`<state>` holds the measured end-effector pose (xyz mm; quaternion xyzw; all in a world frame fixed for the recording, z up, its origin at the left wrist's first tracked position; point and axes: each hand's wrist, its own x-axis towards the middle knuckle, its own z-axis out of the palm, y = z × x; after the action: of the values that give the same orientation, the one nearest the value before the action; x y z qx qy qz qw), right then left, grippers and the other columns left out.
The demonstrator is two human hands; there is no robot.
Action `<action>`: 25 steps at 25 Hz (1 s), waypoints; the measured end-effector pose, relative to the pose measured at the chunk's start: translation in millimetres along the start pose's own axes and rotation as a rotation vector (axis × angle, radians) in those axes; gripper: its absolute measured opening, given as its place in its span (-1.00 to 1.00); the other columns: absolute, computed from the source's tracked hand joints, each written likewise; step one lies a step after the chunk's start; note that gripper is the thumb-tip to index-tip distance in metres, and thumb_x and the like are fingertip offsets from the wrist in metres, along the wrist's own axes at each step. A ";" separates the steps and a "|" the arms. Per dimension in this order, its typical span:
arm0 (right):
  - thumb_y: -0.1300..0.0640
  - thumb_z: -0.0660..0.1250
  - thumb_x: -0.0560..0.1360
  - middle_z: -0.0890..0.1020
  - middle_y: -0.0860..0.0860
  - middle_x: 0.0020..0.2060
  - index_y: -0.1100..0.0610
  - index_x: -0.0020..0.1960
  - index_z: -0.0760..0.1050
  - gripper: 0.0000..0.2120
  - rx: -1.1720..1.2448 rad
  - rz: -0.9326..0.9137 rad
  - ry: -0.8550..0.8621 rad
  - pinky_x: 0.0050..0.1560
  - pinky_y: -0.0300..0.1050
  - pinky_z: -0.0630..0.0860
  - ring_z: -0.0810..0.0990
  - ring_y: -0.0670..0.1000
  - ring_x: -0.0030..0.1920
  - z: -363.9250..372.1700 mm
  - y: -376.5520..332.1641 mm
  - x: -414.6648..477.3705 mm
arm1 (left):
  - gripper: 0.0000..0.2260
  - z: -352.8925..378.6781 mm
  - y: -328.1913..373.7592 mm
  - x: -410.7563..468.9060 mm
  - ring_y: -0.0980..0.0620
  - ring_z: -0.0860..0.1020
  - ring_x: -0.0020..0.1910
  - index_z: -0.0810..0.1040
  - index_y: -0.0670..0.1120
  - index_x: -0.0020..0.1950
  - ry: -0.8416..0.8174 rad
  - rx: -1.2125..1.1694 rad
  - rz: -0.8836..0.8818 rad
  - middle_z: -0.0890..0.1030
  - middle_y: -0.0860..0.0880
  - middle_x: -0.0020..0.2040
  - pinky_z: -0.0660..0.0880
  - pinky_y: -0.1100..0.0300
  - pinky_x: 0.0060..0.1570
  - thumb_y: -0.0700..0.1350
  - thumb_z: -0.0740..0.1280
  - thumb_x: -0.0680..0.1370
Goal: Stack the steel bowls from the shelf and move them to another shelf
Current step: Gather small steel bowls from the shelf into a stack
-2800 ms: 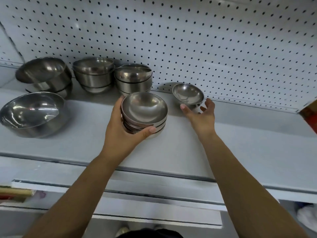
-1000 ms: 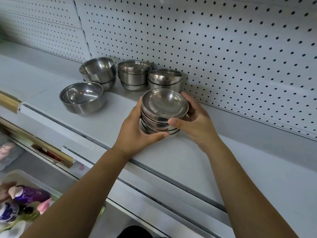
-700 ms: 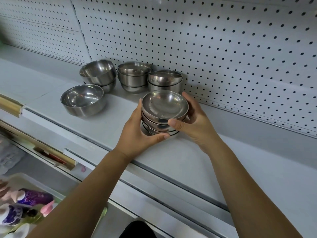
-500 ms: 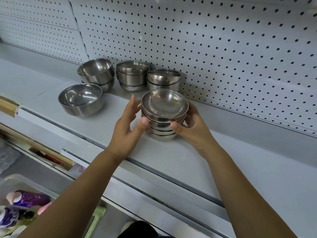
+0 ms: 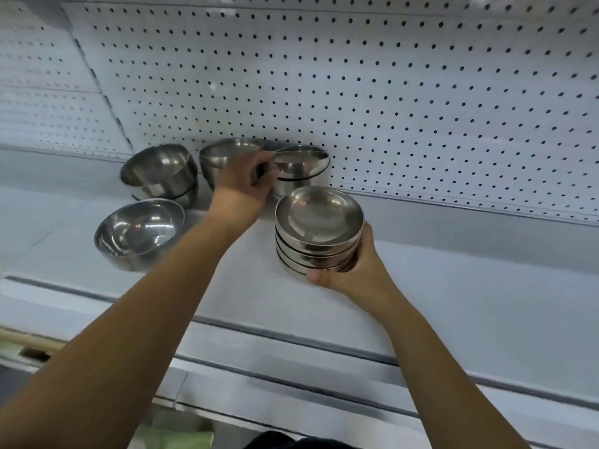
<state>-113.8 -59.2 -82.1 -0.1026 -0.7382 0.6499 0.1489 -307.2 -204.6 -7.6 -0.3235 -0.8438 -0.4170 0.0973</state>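
The stack (image 5: 319, 218) of shallow steel bowls, nested with open sides up, is sitting towards the front of the shelf (image 5: 453, 286), near its middle. The right grip (image 5: 353, 270) is holding it from the right. The thumb is lying along the lowest bowl at the front and the fingers are curling round the far right side. Whether the base is resting on the shelf or is just off it cannot be told.

Just behind the stack, against the pegboard (image 5: 356, 92), a back pile (image 5: 301, 184) of deeper bowls is standing. Its top bowl (image 5: 304, 162) is sitting tilted, with a dark gap showing under its right side. The left grip (image 5: 241, 183) is reaching in at the left rim of that top bowl and is narrow. One finger is lying over the rim and the thumb is pressing the bowl's side below it, so it is pinching the bowl's edge.

The same hand is partly hiding a middle pile (image 5: 223, 150), which is standing beside the back pile on the left. Further left, a left pile (image 5: 158, 170) is leaning with its top bowl tipped forward. In front of that, a single bowl (image 5: 139, 231) is lying apart from the rest, near the shelf's front edge.
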 end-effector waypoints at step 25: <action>-0.09 0.73 0.16 0.58 -0.14 0.36 -0.10 0.56 0.21 0.11 -0.137 0.032 0.305 0.42 0.04 0.53 0.59 -0.10 0.36 31.9 0.3 -9.9 | -0.84 -27.8 13.8 41.1 0.25 0.67 -0.11 0.70 0.14 -0.04 -0.148 -0.526 0.316 0.69 0.35 -0.18 0.60 0.21 0.06 -0.15 0.47 0.55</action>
<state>-115.8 -92.2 -86.8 -0.2216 -0.7480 0.5770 0.2416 -333.1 -200.8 36.8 -0.4941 -0.6511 -0.5759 0.0125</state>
